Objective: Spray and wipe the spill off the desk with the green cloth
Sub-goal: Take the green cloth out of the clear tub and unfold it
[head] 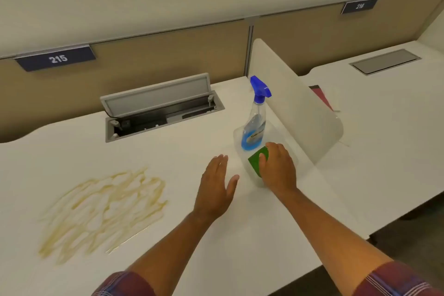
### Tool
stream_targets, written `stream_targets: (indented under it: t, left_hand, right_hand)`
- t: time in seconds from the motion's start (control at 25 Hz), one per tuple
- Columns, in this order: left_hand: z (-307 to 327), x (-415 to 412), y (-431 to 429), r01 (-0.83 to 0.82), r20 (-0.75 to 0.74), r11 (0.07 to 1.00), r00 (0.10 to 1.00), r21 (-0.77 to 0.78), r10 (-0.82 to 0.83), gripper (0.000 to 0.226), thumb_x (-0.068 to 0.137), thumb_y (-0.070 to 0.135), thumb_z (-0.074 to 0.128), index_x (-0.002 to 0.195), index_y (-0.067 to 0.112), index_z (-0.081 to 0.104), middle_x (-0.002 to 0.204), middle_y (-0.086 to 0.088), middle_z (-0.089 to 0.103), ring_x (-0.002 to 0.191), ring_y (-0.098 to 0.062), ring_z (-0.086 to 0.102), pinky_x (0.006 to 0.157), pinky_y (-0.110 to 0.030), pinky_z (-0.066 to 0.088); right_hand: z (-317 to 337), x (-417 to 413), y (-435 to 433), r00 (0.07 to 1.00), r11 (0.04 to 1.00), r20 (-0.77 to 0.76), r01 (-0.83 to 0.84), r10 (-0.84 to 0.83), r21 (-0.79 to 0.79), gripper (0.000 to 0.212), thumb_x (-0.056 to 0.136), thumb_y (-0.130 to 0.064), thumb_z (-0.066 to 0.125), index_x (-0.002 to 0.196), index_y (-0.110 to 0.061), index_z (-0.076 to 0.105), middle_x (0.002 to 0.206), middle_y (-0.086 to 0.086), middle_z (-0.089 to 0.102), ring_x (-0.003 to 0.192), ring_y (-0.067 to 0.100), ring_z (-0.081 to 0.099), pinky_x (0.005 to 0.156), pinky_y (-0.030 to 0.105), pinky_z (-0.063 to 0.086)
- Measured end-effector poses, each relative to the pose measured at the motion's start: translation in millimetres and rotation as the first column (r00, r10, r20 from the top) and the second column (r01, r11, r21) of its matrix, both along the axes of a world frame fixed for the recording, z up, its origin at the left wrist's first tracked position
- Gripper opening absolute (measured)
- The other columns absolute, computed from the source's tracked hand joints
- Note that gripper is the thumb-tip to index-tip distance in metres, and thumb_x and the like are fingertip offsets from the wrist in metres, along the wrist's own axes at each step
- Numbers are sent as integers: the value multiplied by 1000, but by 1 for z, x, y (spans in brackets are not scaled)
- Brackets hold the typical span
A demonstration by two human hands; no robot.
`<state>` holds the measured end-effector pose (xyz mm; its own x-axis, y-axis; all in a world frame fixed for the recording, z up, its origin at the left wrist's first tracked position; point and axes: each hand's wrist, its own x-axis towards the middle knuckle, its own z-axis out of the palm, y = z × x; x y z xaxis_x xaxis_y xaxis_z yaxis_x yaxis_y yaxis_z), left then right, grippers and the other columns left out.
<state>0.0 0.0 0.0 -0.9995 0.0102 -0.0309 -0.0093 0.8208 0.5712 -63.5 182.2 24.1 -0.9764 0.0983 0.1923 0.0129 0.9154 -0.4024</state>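
Green cloth (256,160): one, lying in a clear tray (240,134) at the right of the tabletop (168,151), under the right hand's fingertips.
Right hand (278,168): fingers curled down onto the cloth, touching it; a firm grip cannot be told.
Left hand (216,187): open, flat, fingers spread, just left of the tray, holding nothing.
Spray bottle (255,122): one, upright, blue trigger, in the same tray behind the cloth.
Spill (103,211): one yellowish smear, well left of both hands.
Divider (295,108): one, just right of the tray.
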Motion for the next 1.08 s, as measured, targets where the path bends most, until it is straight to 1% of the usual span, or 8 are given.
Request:
stream_targets:
  t: [0.08, 0.16, 0.36, 0.64, 0.72, 0.8, 0.92, 1.08]
  left_hand:
    - [4, -15, 25, 92, 1, 995, 996, -27, -92, 75, 106, 60, 33, 167, 26, 7, 178, 4, 3, 164, -15, 3, 126, -29, 2]
    - [7, -26, 43, 213, 26, 973, 977, -92, -211, 78, 106, 62, 30, 168, 26, -1, 177, 4, -8, 163, -14, -7, 131, -33, 0]
    - [0, -43, 53, 302, 182, 930, 947, -208, -266, 80, 105, 68, 21, 167, 24, -4, 176, 4, -16, 163, -16, -14, 134, -41, 0]
    - [-2, -46, 60, 273, 195, 942, 952, -198, -235, 80, 105, 67, 23, 168, 24, -1, 176, 5, -15, 163, -17, -12, 134, -40, 0]
    - [0, -46, 58, 272, 201, 950, 950, -155, -240, 80, 105, 66, 26, 168, 25, -1, 176, 5, -15, 163, -17, -12, 133, -39, 1]
    - [3, -44, 58, 266, 186, 960, 951, -85, -247, 80, 105, 66, 30, 168, 26, 0, 176, 5, -12, 163, -16, -10, 134, -39, 3]
    - [13, -41, 54, 226, 75, 972, 970, 70, -231, 86, 102, 68, 40, 167, 29, -2, 176, 9, -8, 162, -9, -7, 134, -38, 9]
    - [42, -38, 53, 236, -54, 915, 971, 328, -231, 110, 90, 72, 63, 162, 46, -16, 174, 21, -13, 161, -1, -4, 131, -31, 17]
  right_hand:
    - [-1, -28, 18, 972, 999, 230, 32, -37, 25, 36, 107, -28, 60, 138, -12, 57, 131, 11, 65, 117, 29, 66, 95, 38, 56]
    - [-4, -52, 32, 919, 997, 395, -16, -16, 80, 36, 107, -32, 60, 136, -12, 55, 133, 11, 64, 119, 29, 66, 96, 37, 55]
    - [-28, -76, 39, 822, 973, 569, -163, 42, 163, 45, 104, -42, 64, 136, -11, 57, 133, 12, 69, 119, 29, 69, 100, 38, 55]
    - [-31, -78, 43, 907, 974, 422, -94, -1, 205, 33, 103, -35, 68, 129, -14, 63, 126, 10, 71, 111, 27, 71, 93, 35, 58]
    - [-22, -73, 43, 912, 991, 410, -55, -1, 124, 25, 105, -31, 65, 125, -16, 64, 121, 9, 72, 107, 27, 72, 91, 36, 58]
    - [-5, -67, 45, 916, 1000, 401, -19, 13, 12, 14, 105, -30, 64, 112, -18, 64, 106, 5, 72, 95, 25, 71, 83, 35, 60]
    - [31, -52, 46, 942, 984, 331, 6, 54, -177, 14, 100, -26, 72, 91, -23, 61, 84, -6, 65, 76, 13, 65, 64, 21, 49]
    - [94, -21, 34, 984, 939, 167, -8, 69, -343, 16, 95, -23, 78, 89, -25, 63, 82, -14, 64, 75, 5, 63, 61, 13, 44]
